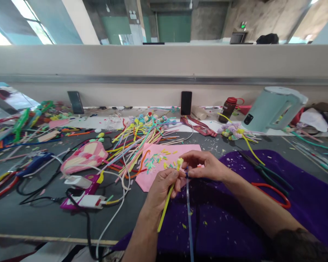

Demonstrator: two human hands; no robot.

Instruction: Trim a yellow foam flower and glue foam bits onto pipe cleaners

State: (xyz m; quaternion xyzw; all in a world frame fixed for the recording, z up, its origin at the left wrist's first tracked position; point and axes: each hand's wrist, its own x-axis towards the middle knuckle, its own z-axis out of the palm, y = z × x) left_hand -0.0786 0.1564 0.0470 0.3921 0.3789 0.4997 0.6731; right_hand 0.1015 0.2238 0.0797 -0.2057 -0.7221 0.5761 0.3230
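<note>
Yellow stem (pixel 166 207) sits pinched in left hand (pixel 167 181) above purple cloth (pixel 221 222), mid-length hidden by fingers. Right hand (pixel 206 165) pinches clear strip (pixel 189 211), lower end cut off; exact fingertip contact unclear.

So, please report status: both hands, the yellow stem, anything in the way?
Left hand gripping yellow stem, fluffy tip up. Right hand at clear rod's top. Clippings on pink sheet beyond; pliers by right forearm.

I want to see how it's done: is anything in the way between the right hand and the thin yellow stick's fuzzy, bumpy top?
Nothing visible is. The right hand is right by the fuzzy, bumpy yellow top, maybe touching; the long, see-through bluish strip hangs lower, not between.
</note>
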